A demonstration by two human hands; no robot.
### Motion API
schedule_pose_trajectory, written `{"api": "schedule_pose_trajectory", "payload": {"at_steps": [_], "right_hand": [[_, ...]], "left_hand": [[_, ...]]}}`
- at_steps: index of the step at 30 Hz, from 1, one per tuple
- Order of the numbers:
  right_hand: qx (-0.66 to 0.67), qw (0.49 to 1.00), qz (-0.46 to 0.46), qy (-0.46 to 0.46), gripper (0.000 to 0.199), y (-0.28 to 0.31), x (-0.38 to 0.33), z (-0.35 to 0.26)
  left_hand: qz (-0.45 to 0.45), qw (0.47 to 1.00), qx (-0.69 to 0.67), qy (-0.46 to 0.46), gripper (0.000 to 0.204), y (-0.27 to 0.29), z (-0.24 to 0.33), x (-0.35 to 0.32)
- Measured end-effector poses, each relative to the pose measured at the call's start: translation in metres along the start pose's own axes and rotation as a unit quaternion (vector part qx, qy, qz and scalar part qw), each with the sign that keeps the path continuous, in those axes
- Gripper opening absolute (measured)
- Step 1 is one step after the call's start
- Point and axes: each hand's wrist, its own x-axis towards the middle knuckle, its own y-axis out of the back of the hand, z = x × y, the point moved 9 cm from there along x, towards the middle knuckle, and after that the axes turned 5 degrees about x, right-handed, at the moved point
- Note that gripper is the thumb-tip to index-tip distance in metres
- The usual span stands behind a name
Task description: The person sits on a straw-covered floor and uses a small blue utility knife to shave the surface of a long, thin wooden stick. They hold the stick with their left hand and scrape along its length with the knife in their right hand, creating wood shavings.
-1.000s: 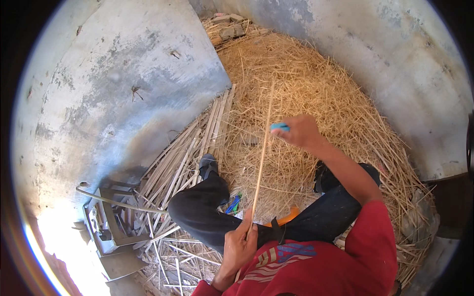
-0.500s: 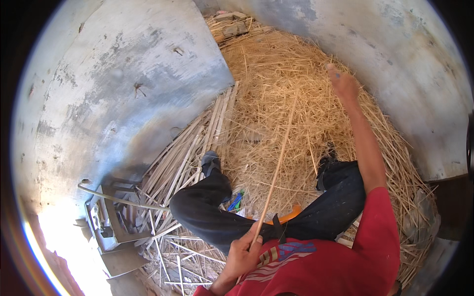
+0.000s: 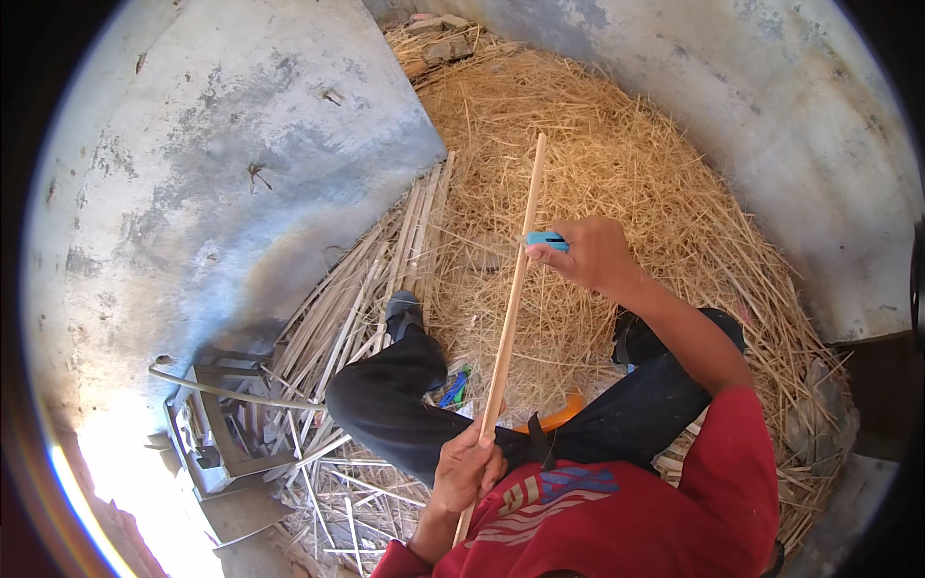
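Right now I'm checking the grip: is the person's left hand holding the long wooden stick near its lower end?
Yes, the left hand is closed around the long wooden stick near its lower end, while the right hand holds a blue tool against it higher up.

left hand (image 3: 466, 469) gripping stick (image 3: 514, 289), right hand (image 3: 590, 254) holding blue tool (image 3: 545, 240)

Walls: you face grey, stained plaster walls (image 3: 241, 164) curving round you.
Floor: you see loose straw (image 3: 617, 164) heaped deep.
Light: your lower left glares with harsh sunlight.
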Motion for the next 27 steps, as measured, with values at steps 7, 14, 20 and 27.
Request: {"api": "schedule_pose_trajectory", "payload": {"at_steps": [7,14,20,27], "right_hand": [[0.008,0.987,0.016,0.161,0.065,-0.007,-0.018,-0.047],[0.002,0.983,0.034,0.178,0.065,-0.017,-0.024,-0.06],[-0.042,0.996,0.063,0.05,0.068,0.002,0.023,0.019],[-0.093,0.988,0.1,0.067,0.071,-0.002,0.01,0.016]], "left_hand": [[0.058,0.992,0.116,-0.001,0.047,0.005,0.009,-0.004],[0.081,0.99,0.119,-0.011,0.045,0.013,0.006,-0.002],[0.056,0.99,0.13,0.02,0.044,0.004,0.001,-0.006],[0.044,0.992,0.113,0.016,0.045,0.002,-0.001,-0.015]]}}
